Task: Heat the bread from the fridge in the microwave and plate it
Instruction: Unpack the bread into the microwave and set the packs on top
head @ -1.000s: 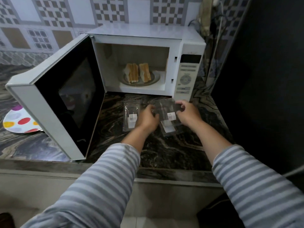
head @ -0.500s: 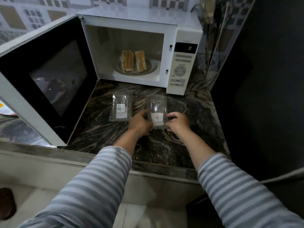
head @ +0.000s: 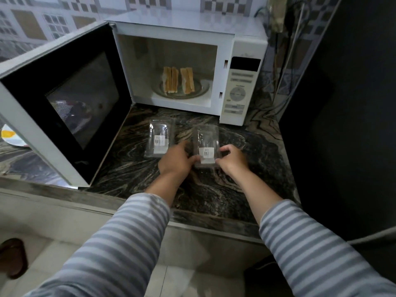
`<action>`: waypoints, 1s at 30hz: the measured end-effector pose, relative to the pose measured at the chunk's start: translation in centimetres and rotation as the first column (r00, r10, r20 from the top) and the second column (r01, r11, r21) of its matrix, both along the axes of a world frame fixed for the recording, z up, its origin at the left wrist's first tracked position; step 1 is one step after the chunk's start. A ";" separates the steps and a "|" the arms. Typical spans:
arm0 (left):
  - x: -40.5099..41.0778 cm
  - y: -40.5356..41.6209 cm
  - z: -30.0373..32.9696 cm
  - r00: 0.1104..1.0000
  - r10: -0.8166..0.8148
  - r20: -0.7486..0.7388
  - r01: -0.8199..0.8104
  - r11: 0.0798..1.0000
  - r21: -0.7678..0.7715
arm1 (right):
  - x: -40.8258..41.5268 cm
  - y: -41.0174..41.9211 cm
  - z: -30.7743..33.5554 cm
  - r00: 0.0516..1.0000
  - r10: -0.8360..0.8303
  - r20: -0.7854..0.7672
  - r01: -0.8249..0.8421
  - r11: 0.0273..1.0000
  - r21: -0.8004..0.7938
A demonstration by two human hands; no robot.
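At the far left edge, about 9 o'clock, a white paper plate with coloured dots (head: 8, 137) peeks out from behind the open white-framed microwave door with dark glass window (head: 70, 99), which swings wide to the left. The white microwave oven (head: 188, 33) sits on the dark marbled stone bench (head: 214, 189) at 12 o'clock; inside, on the round glass turntable plate (head: 200, 91), two pairs of toasted-edge bread slices (head: 179, 80) stand on edge, side by side, slightly apart. The control panel with round dial (head: 237, 93) is at the oven's right. On the bench in front of the oven, a clear rectangular plastic package with white barcode label (head: 159, 139) lies flat at roughly 11 o'clock of the hands, apart from them. Just right of it, the left hand (head: 175, 161), in a grey-and-white striped sleeve (head: 120, 243), has its grip closed on the left edge of a second clear plastic package with white label (head: 206, 144), index finger extended along its side. The right hand (head: 232, 160) pinches the same package's right lower edge with thumb and curled fingers. Whether this package rests on the bench or is lifted slightly, cannot tell. A dark panel (head: 342, 125) fills the right side, cables (head: 285, 67) hanging at 1 o'clock. A brown shoe (head: 12, 257) shows on the floor at 8 o'clock.
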State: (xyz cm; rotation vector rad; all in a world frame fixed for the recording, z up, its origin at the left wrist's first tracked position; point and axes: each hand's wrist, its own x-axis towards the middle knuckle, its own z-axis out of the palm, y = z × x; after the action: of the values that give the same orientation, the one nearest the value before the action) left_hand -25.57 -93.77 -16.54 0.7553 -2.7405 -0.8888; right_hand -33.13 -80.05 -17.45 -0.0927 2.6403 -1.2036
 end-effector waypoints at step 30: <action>-0.5 -9.2 4.9 0.809 0.001 -0.588 -0.080 0.991 -0.108 | 1.1 -7.5 6.3 0.764 -0.140 -0.630 -0.066 0.954 -0.293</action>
State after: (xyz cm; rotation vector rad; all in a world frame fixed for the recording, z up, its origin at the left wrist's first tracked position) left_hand -26.05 -102.93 -11.62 0.4147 -2.1901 -0.7646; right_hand -32.07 -87.52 -11.15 -0.6225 2.9820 -1.8604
